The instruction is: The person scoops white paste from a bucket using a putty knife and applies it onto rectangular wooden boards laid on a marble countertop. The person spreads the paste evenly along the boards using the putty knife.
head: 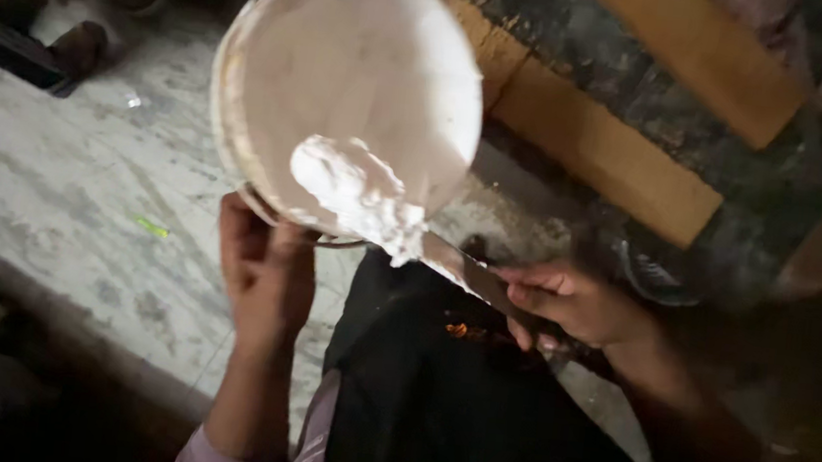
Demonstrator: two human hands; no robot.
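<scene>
My left hand [264, 272] grips the lower rim of a round pan [246, 64] that is coated inside with white plaster-like paste and tilted toward me. My right hand [575, 302] holds the handle of a flat metal putty knife [458, 264]. Its blade carries a thick lump of white paste [355, 190] and rests against the pan's lower inside. My dark trousers [436, 384] show below both hands.
A pale marble floor [55, 177] spreads to the left, with a small green scrap [150, 227] on it. Tan wooden boards [605, 149] cross a dark surface at upper right. Another person's feet [72, 43] stand at upper left.
</scene>
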